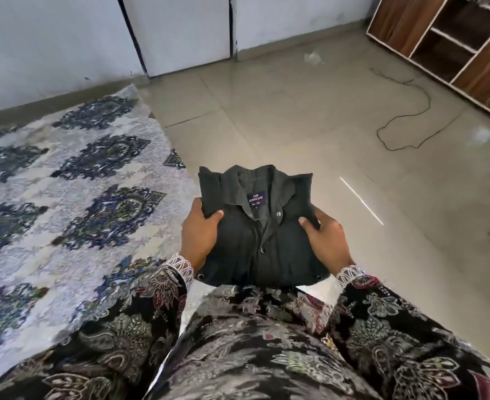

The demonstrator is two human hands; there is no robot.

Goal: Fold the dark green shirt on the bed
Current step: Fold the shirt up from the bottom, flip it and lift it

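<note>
The dark green shirt (255, 249) is folded into a compact rectangle, collar away from me, with a blue label showing inside the collar. I hold it in the air in front of my body, above the tiled floor just right of the bed's edge. My left hand (199, 235) grips its left side with the thumb on top. My right hand (326, 238) grips its right side the same way. The bed (73, 203), under a white sheet with blue patterns, lies to the left.
Beige floor tiles (295, 111) spread ahead and to the right. A thin black cable (405, 111) curls over them. A wooden shelf unit (454, 44) stands at the far right, white walls and a door (180, 30) behind. My patterned sleeves and clothing fill the bottom of the view.
</note>
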